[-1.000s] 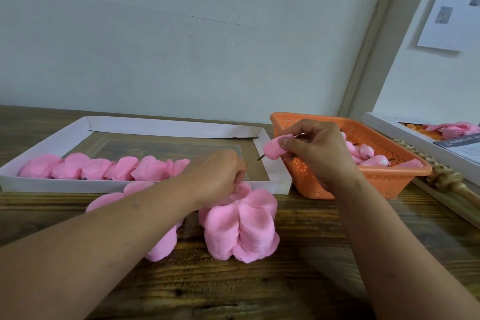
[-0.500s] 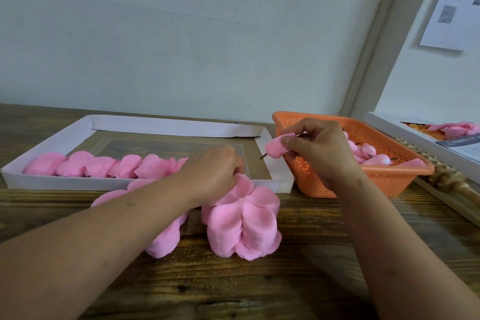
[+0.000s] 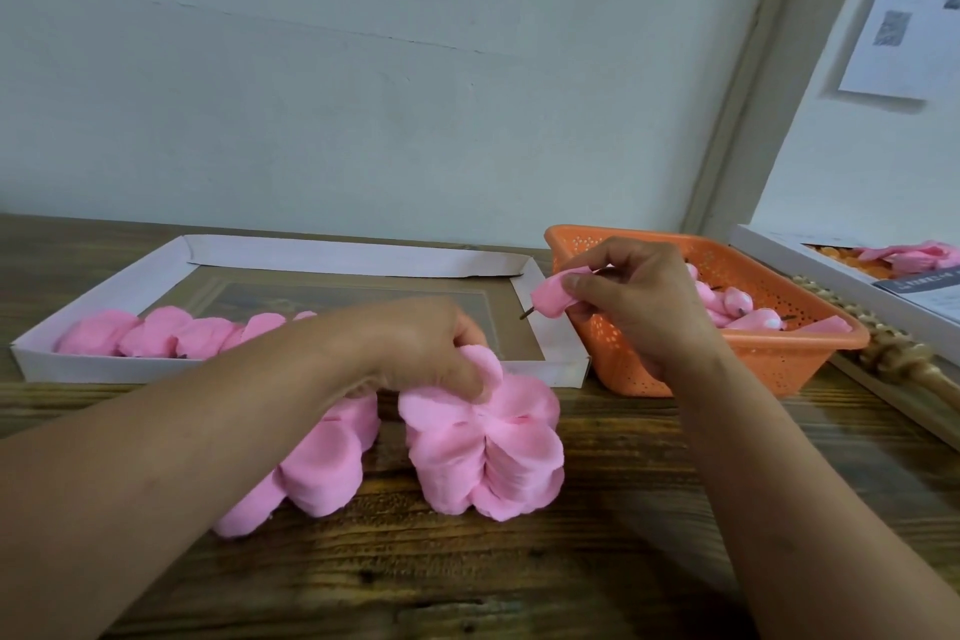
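Two stacks of pink fabric petals lie on the wooden table, one at the centre (image 3: 488,457) and one to its left (image 3: 322,463). My left hand (image 3: 431,348) pinches the top petal of the centre stack and lifts its edge. My right hand (image 3: 634,296) holds a small pink flower bud (image 3: 553,299) on a short dark stem, above the gap between the white tray and the orange basket.
A shallow white cardboard tray (image 3: 311,256) behind the stacks holds a row of finished pink flowers (image 3: 171,335). The orange perforated basket (image 3: 779,353) on the right holds more pink buds. Further right stand a white box (image 3: 810,257) and a wooden beaded object (image 3: 893,353).
My left hand has raised the top petal's edge slightly. My right hand with the bud has stayed nearly in place.
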A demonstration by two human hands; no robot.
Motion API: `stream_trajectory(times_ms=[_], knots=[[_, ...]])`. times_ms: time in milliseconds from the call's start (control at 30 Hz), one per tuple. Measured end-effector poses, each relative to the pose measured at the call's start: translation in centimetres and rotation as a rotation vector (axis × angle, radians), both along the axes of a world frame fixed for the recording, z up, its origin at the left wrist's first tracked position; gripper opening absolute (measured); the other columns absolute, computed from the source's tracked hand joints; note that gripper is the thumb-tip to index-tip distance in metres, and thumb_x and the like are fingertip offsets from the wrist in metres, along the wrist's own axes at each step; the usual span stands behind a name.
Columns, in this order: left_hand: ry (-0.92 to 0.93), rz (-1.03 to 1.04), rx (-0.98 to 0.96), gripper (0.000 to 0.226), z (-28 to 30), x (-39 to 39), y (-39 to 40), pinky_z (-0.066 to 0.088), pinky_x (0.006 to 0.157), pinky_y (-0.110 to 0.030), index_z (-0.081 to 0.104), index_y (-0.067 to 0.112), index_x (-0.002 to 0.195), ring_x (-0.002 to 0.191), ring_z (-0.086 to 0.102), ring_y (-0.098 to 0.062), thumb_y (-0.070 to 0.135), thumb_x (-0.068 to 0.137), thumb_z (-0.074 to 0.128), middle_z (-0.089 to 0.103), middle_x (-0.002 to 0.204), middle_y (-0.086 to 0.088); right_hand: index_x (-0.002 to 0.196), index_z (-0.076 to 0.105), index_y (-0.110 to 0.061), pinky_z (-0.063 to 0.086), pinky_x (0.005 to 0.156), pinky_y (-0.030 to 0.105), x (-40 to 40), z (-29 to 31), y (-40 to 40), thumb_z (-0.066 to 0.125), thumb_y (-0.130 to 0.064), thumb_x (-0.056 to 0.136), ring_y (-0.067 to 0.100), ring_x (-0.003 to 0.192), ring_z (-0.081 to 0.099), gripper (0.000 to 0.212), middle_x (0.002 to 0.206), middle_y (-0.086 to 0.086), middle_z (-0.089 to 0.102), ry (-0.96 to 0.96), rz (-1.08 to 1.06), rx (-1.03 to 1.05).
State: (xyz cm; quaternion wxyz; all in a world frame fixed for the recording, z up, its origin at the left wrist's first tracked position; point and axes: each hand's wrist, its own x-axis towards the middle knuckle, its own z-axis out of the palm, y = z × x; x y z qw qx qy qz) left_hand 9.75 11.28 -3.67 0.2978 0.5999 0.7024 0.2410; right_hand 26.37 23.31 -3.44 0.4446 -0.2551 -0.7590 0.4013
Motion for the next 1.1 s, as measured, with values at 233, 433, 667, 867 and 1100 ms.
stream_trajectory(times_ms=[233,433,667,867,1100], knots=[[-0.869,0.38,0.171,0.016,0.0,0.3,0.3,0.045,0.045,-0.019,0.059,0.009,0.079,0.043,0.052,-0.015,-0.002,0.086,0.05,0.058,0.056,-0.005,0.075,0.067,-0.008,0.051,0.053,0.023,0.1,0.2,0.0,0.065,0.007,0.08,0.013,0.05,0.059,0.016,0.06,0.001,0.069,0.148,-0.021,-0.045],[-1.209,0.423,0.32,0.03,-0.9,0.5,0.0,0.055,0.059,-0.031,0.066,0.005,0.091,0.074,0.063,-0.024,-0.002,0.096,0.038,0.064,0.087,-0.016,0.08,0.068,-0.004,0.051,0.056,0.024,0.1,1.3,-1.2,0.063,0.006,0.082,0.018,0.056,0.063,0.011,0.066,0.005,0.07,0.257,0.018,0.009],[-1.284,0.453,0.322,0.022,-1.9,0.7,0.2,0.044,0.097,-0.045,0.054,0.008,0.115,0.108,0.059,-0.031,0.011,0.1,0.039,0.059,0.122,-0.017,0.075,0.069,-0.009,0.054,0.062,0.034,-0.1,2.0,-3.0,0.065,0.005,0.079,0.021,0.059,0.064,0.016,0.071,0.005,0.069,0.262,0.124,0.089],[-1.315,0.443,0.324,0.031,-2.2,1.4,0.3,0.044,0.1,-0.047,0.055,0.004,0.126,0.115,0.059,-0.03,0.015,0.102,0.039,0.059,0.13,-0.018,0.072,0.07,-0.01,0.053,0.058,0.034,-1.1,1.1,-3.3,0.065,0.011,0.078,0.021,0.057,0.061,0.022,0.072,-0.003,0.065,0.13,0.169,0.115],[-1.353,0.363,0.278,0.039,-2.1,2.2,-0.1,0.046,0.096,-0.05,0.052,0.007,0.13,0.113,0.06,-0.032,0.028,0.104,0.031,0.062,0.124,-0.018,0.073,0.068,-0.007,0.049,0.066,0.021,-1.6,0.7,-3.3,0.064,0.01,0.079,0.026,0.065,0.059,0.019,0.083,0.015,0.063,0.011,0.107,0.174]])
